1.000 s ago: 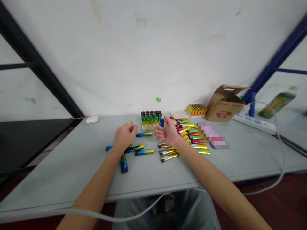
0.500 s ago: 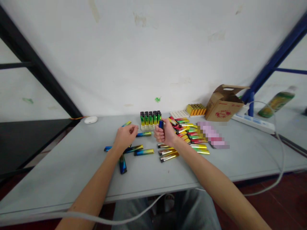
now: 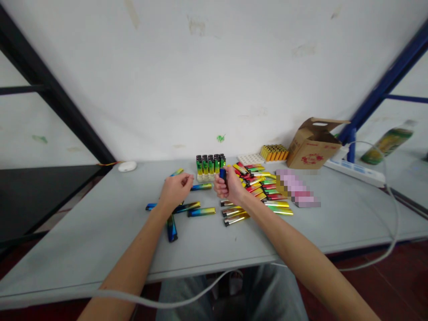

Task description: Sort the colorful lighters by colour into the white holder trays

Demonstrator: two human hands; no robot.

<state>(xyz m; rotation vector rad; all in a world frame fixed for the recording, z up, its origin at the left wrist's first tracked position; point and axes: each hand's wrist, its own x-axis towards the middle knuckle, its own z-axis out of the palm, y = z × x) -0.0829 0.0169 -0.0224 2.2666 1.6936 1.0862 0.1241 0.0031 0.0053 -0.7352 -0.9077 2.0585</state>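
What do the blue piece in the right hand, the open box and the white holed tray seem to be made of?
Blue piece in the right hand: perhaps plastic or coated metal; smooth-looking, but too small to settle.
Open box: cardboard, matte; brown colour, folded flaps, red print.
White holed tray: probably moulded plastic, dull finish; regular holes, though foam is possible.

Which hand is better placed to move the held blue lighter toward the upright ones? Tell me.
Right, likely: the right hand grips the blue lighter near the upright lighters; the left hand shows none.
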